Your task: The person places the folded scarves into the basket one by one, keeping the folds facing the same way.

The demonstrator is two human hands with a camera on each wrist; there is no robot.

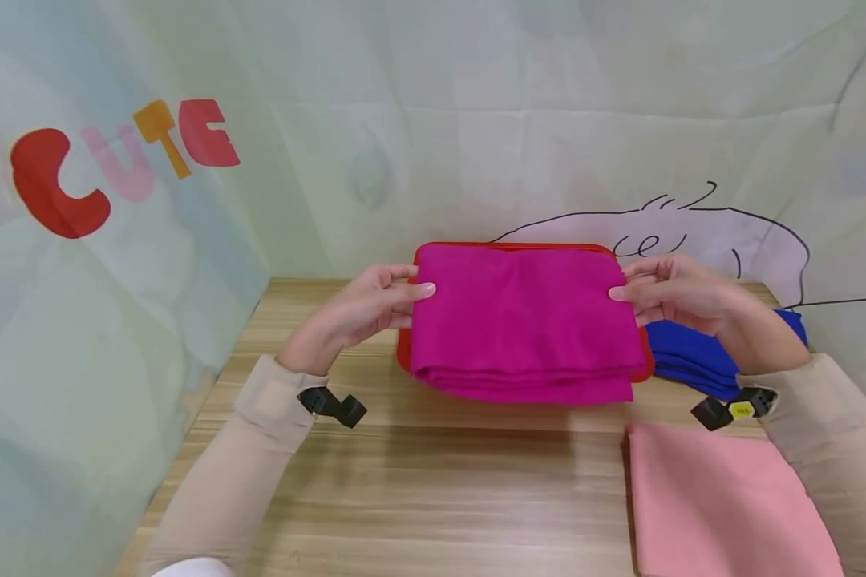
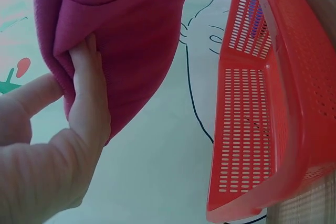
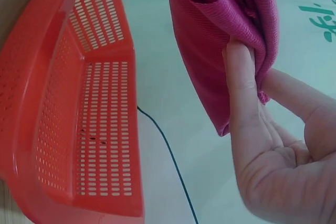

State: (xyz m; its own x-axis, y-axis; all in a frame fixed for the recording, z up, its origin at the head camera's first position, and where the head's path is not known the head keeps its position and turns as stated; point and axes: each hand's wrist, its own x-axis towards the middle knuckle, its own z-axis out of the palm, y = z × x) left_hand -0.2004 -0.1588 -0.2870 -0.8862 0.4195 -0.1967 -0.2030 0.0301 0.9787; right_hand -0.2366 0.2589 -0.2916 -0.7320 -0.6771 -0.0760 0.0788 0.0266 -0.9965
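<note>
A folded magenta cloth [image 1: 523,308] is held up by its two side edges, above a red plastic basket [image 1: 647,365]. My left hand [image 1: 375,303] pinches the left edge, thumb on the near face and fingers behind. At the opposite edge my right hand [image 1: 681,295] pinches in the same way. Both wrist views show the cloth [image 2: 139,61] in folded layers between thumb and fingers. Slotted walls of the basket [image 3: 107,129] stand beside the raised cloth there. In the head view the cloth hides most of the basket.
A folded blue cloth [image 1: 693,353] lies right of the basket, partly behind my right arm. Nearer me on the right is a folded pink cloth [image 1: 722,497]. The wooden table [image 1: 433,481] meets a printed fabric backdrop [image 1: 462,160] behind and at the left.
</note>
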